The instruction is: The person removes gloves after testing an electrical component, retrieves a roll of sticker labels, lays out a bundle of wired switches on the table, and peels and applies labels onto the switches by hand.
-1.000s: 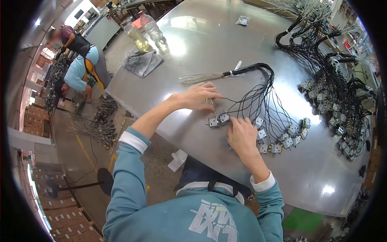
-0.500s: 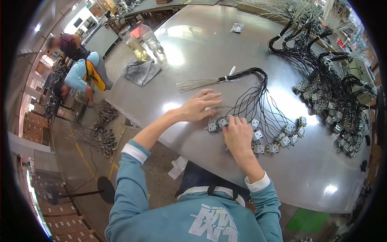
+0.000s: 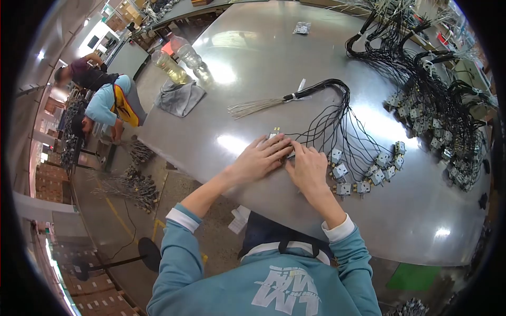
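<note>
A wire bundle (image 3: pixel 332 84) with black sleeving lies on the metal table, its bare silvery ends fanned to the left. Its wires lead down to several small metal boxes (image 3: pixel 340 170) with brass-coloured terminals. My left hand (image 3: pixel 261 159) lies over the left end of this row, fingers stretched out and pressed over boxes that are mostly hidden. One box's terminals (image 3: pixel 276 130) stick out beyond its fingers. My right hand (image 3: pixel 310 171) is beside it, fingers bent, with a bit of a metal box showing between thumb and index finger. The two hands touch or nearly touch.
More wired boxes (image 3: pixel 414 113) are heaped at the right of the table (image 3: pixel 253 68). Two plastic bottles (image 3: pixel 171 67) and a grey cloth (image 3: pixel 180 98) occupy the left edge. A small plastic bag (image 3: pixel 301 28) lies at the back. Two people (image 3: pixel 108 100) bend over at the left.
My left hand has come down and right onto the boxes, next to my right hand. My right hand has shifted only slightly. The view has tilted a little.
</note>
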`<act>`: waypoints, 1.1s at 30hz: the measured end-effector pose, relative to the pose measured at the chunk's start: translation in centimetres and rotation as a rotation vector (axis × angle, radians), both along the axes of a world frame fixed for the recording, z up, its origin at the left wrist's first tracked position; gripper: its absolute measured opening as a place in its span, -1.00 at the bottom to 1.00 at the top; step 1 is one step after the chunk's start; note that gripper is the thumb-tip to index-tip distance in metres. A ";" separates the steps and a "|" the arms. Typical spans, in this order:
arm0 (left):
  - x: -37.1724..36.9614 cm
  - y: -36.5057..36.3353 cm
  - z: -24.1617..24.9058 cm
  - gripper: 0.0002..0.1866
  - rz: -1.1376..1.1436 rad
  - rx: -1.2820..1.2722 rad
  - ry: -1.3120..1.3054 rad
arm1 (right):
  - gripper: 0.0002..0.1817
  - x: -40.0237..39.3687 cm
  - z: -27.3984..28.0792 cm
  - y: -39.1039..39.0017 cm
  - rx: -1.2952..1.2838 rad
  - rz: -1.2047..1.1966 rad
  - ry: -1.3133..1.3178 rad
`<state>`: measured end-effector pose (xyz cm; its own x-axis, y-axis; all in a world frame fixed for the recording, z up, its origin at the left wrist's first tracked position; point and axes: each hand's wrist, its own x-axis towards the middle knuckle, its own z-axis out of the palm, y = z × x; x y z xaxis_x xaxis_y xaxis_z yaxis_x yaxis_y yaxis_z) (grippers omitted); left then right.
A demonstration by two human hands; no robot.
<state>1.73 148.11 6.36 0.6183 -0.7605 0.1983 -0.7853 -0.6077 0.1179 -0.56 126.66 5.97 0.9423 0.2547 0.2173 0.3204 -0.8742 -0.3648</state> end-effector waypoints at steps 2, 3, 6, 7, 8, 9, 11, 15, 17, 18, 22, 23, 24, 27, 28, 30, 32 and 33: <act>0.5 0.4 0.1 -0.44 -0.024 0.019 0.036 | -0.35 0.0 -0.1 0.7 -0.004 -0.032 -0.010; 0.5 0.6 -0.1 -0.44 -0.028 0.025 0.039 | -0.35 -0.1 0.1 1.0 -0.013 -0.053 -0.012; 1.1 1.0 -1.1 -0.43 -0.041 0.062 -0.020 | -0.33 0.0 0.3 1.7 0.000 -0.085 -0.027; 1.3 1.3 -1.0 -0.40 -0.027 0.157 -0.075 | -0.32 0.0 0.4 1.7 0.017 -0.083 -0.033; 1.2 1.6 -1.0 -0.36 -0.008 0.252 -0.128 | -0.32 -0.2 0.5 1.6 0.016 -0.092 -0.028; 1.4 1.8 -0.9 -0.36 -0.014 0.250 -0.125 | -0.34 -0.5 1.0 1.4 0.031 -0.081 0.030; 2.1 2.3 -0.5 -0.35 0.064 0.304 -0.127 | -0.35 -0.7 1.2 1.2 0.053 -0.081 0.084; 2.4 2.2 -0.4 -0.36 0.014 0.333 -0.127 | -0.44 -0.5 1.2 -0.8 0.081 0.024 0.113; 2.7 2.1 -0.7 -0.37 0.037 0.285 -0.090 | -0.46 -0.1 1.4 -1.0 0.079 0.053 0.115; 3.3 2.0 -0.5 -0.37 0.034 0.282 -0.089 | -0.44 0.3 1.4 -0.9 0.071 0.064 0.145; 6.0 2.7 0.7 -0.38 0.007 0.333 -0.112 | -0.41 -0.2 0.4 1.3 0.087 -0.007 0.072; 6.6 2.9 1.2 -0.36 -0.036 0.367 -0.052 | -0.38 -0.4 0.2 2.1 0.029 -0.024 0.108; 7.4 2.9 1.6 -0.33 -0.083 0.398 0.005 | -0.38 -0.3 0.0 2.8 0.025 -0.029 0.100; 8.1 3.9 2.1 -0.32 -0.118 0.445 -0.060 | -0.31 -1.7 1.3 3.4 -0.107 -0.072 0.023; 7.6 3.7 2.5 -0.31 -0.125 0.472 -0.086 | -0.31 -2.0 2.3 2.3 -0.120 -0.073 0.038; 5.8 3.5 3.6 -0.34 -0.088 0.412 0.031 | -0.35 -2.6 3.5 0.3 0.123 0.008 -0.237; 3.2 2.7 4.9 -0.36 0.016 0.105 0.080 | -0.37 -4.0 5.9 -3.2 0.122 0.026 -0.230; 1.8 2.5 5.2 -0.36 0.055 0.081 0.125 | -0.40 -4.9 6.8 -5.0 0.141 0.033 -0.243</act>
<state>3.54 150.62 11.60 0.6753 -0.7354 0.0566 -0.7330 -0.6606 0.1621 -5.43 121.67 12.76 0.8500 0.2361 0.4710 0.4410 -0.8079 -0.3910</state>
